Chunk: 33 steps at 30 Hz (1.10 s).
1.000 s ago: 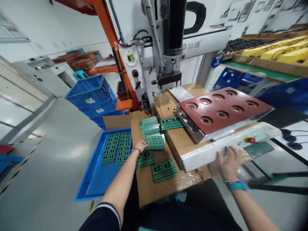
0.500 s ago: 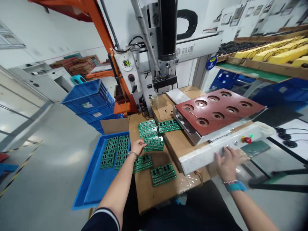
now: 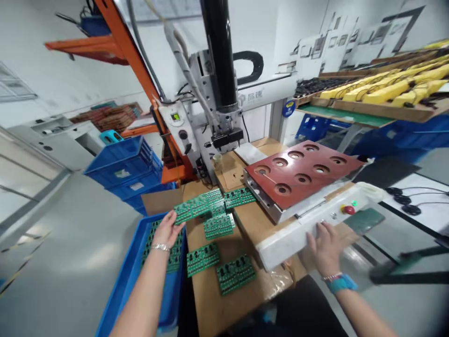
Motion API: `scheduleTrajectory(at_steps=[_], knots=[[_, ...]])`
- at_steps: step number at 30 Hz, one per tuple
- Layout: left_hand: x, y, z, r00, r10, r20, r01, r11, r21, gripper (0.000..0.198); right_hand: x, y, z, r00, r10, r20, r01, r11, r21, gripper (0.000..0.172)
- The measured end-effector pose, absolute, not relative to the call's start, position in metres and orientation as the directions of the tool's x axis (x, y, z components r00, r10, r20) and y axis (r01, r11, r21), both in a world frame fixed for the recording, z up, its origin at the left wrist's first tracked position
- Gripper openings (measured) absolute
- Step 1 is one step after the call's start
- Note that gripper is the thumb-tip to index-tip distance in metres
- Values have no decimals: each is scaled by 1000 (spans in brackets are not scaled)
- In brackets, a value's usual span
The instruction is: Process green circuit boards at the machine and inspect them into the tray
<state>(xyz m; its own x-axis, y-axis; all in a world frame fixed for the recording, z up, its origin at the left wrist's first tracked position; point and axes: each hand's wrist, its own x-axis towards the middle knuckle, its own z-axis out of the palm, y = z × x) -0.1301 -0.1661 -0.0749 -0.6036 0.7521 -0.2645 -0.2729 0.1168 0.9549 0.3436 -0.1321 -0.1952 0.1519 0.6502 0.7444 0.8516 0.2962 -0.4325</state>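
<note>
My left hand (image 3: 167,230) pinches the near left end of a green circuit board (image 3: 191,209), raised above the brown work table and the right edge of the blue tray (image 3: 121,285). Beneath and beside it lie more circuit boards, one at the middle (image 3: 218,226) and one (image 3: 240,197) by the fixture. Two boards with black parts, one left (image 3: 202,259) and one right (image 3: 236,273), lie nearer to me. My right hand (image 3: 325,248) rests with fingers spread on the white control bar (image 3: 294,238), left of the red button (image 3: 348,210).
A reddish-brown plate with round holes (image 3: 305,171) sits on a metal fixture, right of the machine head (image 3: 227,138). Stacked blue crates (image 3: 122,164) stand behind the tray. Yellow parts (image 3: 382,93) fill a bench at the far right.
My left hand has lifted a circuit board from the table and moved left with it. My right hand stays at the control bar. The camera view has shifted.
</note>
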Motion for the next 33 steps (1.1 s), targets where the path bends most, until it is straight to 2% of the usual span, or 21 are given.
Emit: scheduleTrajectory(at_steps=[3, 7, 15, 22, 33], knots=[[-126, -142, -41, -605, 760, -237, -351, 12, 936, 24, 342, -132, -196, 171, 647, 743, 844, 293, -449, 37], [-82, -82, -13, -519, 833, -193, -447, -72, 891, 23, 343, -130, -200, 175, 646, 743, 832, 306, -463, 38], [8, 17, -8, -314, 938, -148, -575, -63, 816, 28, 345, -131, -210, 158, 689, 707, 818, 309, -485, 52], [32, 47, -6, -221, 970, -103, -574, -45, 817, 27, 346, -132, -214, 170, 717, 676, 816, 282, -505, 52], [42, 57, -2, -176, 983, -58, -562, -52, 825, 22, 343, -133, -207, 172, 714, 679, 819, 279, -501, 52]])
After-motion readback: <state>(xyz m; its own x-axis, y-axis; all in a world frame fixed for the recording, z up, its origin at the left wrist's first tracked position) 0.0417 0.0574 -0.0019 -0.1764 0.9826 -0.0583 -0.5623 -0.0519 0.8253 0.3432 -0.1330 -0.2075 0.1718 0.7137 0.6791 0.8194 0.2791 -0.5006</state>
